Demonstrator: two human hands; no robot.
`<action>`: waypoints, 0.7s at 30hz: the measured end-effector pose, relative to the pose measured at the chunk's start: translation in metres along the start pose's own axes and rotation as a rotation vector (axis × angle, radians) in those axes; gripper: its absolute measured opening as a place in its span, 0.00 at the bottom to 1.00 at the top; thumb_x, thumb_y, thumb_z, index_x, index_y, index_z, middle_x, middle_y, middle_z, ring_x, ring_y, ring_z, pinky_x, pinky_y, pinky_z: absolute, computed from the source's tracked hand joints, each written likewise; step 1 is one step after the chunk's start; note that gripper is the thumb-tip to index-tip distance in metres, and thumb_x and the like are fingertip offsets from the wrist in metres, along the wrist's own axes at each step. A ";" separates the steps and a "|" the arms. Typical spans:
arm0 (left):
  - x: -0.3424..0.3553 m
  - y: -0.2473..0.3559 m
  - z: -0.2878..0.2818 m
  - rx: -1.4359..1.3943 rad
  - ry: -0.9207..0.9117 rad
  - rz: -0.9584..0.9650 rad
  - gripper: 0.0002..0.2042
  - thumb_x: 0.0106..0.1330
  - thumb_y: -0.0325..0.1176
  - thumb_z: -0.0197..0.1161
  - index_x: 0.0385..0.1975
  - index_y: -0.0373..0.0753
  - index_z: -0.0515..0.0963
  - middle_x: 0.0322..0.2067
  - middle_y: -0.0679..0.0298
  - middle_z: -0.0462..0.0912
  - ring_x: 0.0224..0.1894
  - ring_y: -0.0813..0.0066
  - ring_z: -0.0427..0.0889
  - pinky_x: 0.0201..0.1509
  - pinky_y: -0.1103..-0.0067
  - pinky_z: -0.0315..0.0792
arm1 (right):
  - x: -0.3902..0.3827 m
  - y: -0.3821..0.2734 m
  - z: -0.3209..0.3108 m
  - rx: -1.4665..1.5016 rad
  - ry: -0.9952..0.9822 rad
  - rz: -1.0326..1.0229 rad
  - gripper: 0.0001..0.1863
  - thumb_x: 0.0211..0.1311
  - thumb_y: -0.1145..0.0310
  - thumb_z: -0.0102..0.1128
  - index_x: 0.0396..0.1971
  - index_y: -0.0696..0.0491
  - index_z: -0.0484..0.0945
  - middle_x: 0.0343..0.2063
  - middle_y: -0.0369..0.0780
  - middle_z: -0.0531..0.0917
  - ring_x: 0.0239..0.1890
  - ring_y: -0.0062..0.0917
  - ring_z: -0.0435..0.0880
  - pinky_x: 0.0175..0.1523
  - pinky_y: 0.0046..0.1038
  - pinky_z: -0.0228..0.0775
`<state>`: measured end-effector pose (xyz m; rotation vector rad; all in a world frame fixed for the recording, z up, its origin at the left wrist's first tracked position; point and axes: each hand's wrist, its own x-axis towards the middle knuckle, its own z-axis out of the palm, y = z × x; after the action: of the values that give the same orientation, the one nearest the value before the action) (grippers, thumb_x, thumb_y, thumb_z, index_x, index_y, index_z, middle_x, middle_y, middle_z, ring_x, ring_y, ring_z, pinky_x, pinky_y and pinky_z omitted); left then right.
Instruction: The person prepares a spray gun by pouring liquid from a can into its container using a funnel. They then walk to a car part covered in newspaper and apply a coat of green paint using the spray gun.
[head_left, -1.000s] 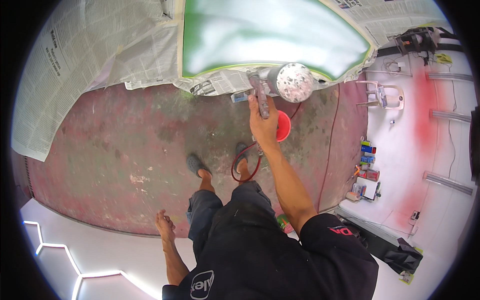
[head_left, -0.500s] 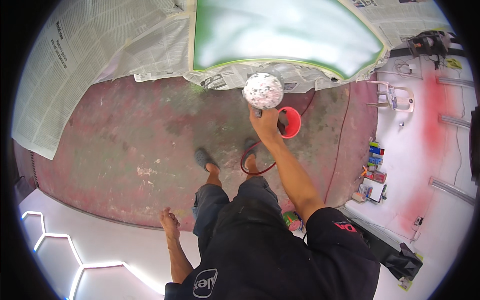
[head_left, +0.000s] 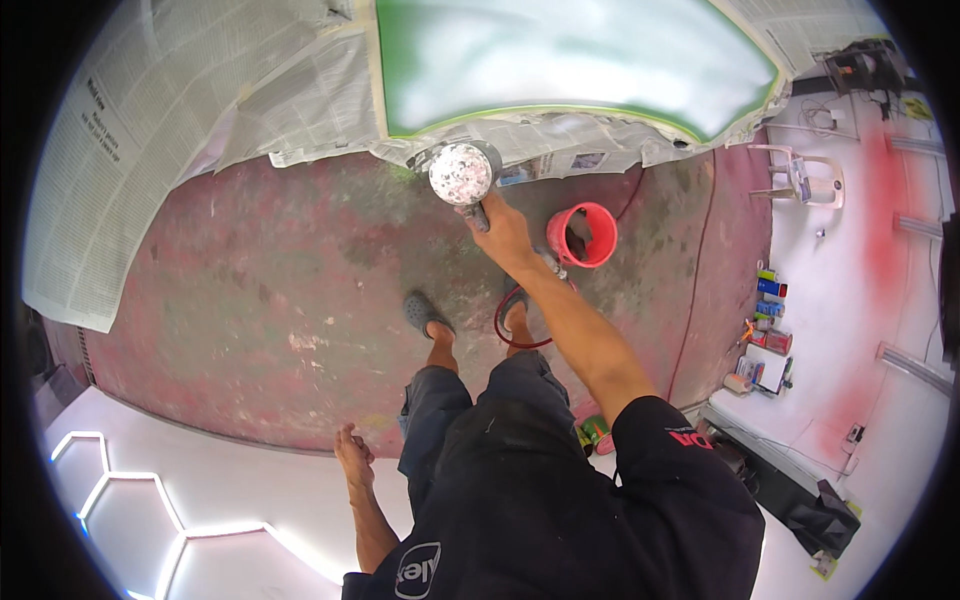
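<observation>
My right hand [head_left: 497, 232] is wrapped around the handle of a spray gun [head_left: 482, 215] whose round, speckled white cup [head_left: 460, 174] faces up. In front of the gun is a curved panel [head_left: 560, 60], coated white over green, with green showing along its edges. Newspaper masking [head_left: 590, 150] borders the panel and hangs below it. A dark red hose [head_left: 510, 338] loops down below my right forearm, close to my foot. My left hand [head_left: 354, 450] hangs low beside my left leg, holding nothing, its fingers loosely bent and apart.
A red bucket [head_left: 606, 237] stands on the stained floor right of my right wrist, something dark inside. A white plastic chair [head_left: 822, 185] is farther right. Cans and small supplies [head_left: 770, 340] line the right wall. Tins [head_left: 598, 435] sit beside my right leg.
My right hand has carried the spray gun leftward along the panel's lower edge. More of the red bucket shows now. My left hand still hangs low.
</observation>
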<state>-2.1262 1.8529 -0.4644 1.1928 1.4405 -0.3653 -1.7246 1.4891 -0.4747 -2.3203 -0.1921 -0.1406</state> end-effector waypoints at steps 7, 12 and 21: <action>-0.003 0.010 0.016 0.065 -0.009 0.012 0.16 0.76 0.46 0.52 0.52 0.42 0.75 0.22 0.73 0.62 0.16 0.85 0.60 0.16 0.83 0.54 | 0.002 -0.025 -0.054 0.173 0.175 0.009 0.13 0.64 0.68 0.73 0.44 0.56 0.83 0.35 0.48 0.87 0.36 0.44 0.88 0.40 0.40 0.78; -0.002 0.028 0.042 0.101 -0.062 0.069 0.16 0.77 0.46 0.52 0.51 0.42 0.75 0.21 0.73 0.62 0.15 0.85 0.59 0.15 0.82 0.54 | 0.014 -0.043 -0.121 0.301 0.331 0.166 0.13 0.71 0.64 0.71 0.41 0.60 0.83 0.23 0.41 0.83 0.25 0.22 0.80 0.34 0.27 0.73; -0.015 0.049 0.085 0.188 -0.120 0.111 0.15 0.76 0.44 0.51 0.52 0.42 0.74 0.20 0.73 0.62 0.15 0.85 0.59 0.14 0.82 0.54 | -0.007 0.028 -0.194 0.484 0.594 0.354 0.16 0.73 0.61 0.69 0.40 0.61 0.82 0.24 0.32 0.79 0.28 0.12 0.73 0.32 0.22 0.67</action>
<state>-2.0422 1.8006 -0.4551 1.3730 1.2515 -0.4953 -1.7342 1.3279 -0.3626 -1.7091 0.4355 -0.5290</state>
